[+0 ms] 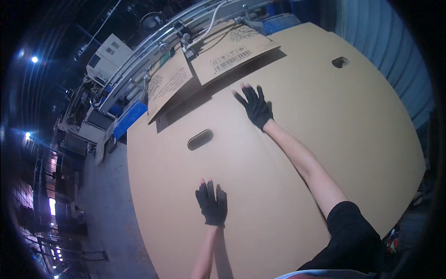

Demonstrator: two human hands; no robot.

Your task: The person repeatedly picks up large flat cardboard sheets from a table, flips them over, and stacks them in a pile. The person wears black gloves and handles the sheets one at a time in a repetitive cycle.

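Observation:
Broad brown cardboard sheets spread out in front of me, with an oval hand hole at centre left and another hole at the far right. My left hand, in a black glove with bare fingertips, lies flat on the board below the nearer hole. Farther up, my right hand, gloved the same way, rests with fingers spread near the raised flaps. Those printed cardboard flaps stand up from the far edge of the board. Neither hand holds anything.
Beyond the flaps runs a machine with metal rails and a white hose. Blue parts sit by the board's far left. Grey floor shows at left, and a corrugated wall rises at right.

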